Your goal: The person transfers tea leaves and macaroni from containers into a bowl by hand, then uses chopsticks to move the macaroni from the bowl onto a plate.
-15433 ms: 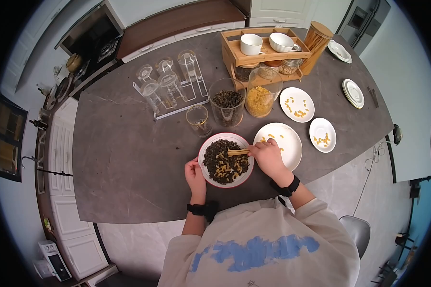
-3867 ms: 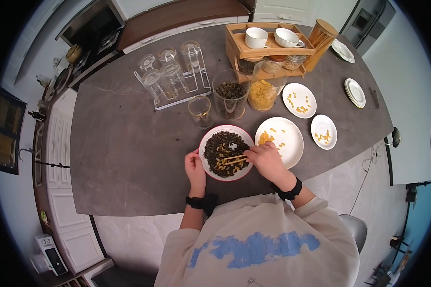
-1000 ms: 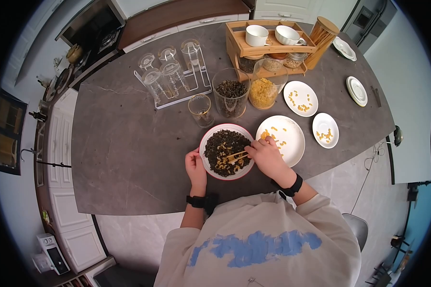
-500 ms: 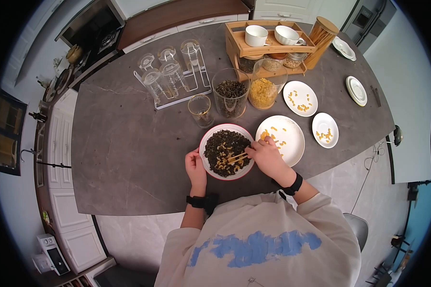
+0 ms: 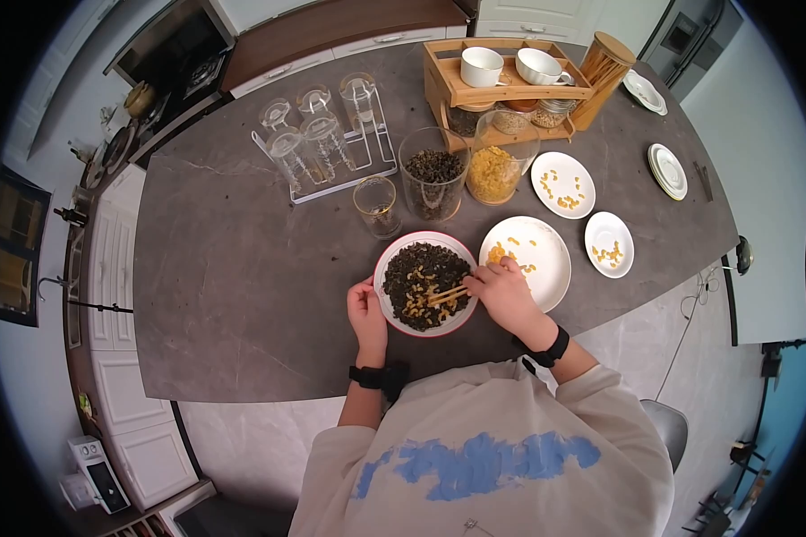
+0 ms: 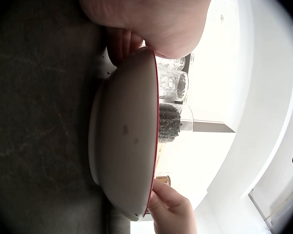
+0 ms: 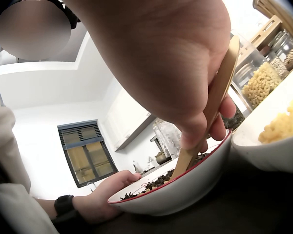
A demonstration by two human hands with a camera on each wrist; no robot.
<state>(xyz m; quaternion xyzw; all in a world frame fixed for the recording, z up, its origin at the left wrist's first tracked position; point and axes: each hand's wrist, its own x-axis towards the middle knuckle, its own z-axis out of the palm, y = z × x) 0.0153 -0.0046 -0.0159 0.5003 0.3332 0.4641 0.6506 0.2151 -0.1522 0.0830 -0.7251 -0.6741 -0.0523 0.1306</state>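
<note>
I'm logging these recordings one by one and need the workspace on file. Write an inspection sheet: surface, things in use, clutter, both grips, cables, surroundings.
Surface: grey table, a few small dark specks.
Things in use: red-rimmed bowl with dark bits and yellow macaroni mixed; wooden tongs reaching in; white plate beside it, some macaroni on it.
Clutter: drying rack with glasses, loose glass, two tall jars, wooden stand with cups, smaller plates.
Grips: left hand holds the bowl's edge; right hand holds the tongs.
Cables: thin cable on the floor, right side.
Surroundings: kitchen cabinets, stove, fridge, grey chair near the table.
</note>
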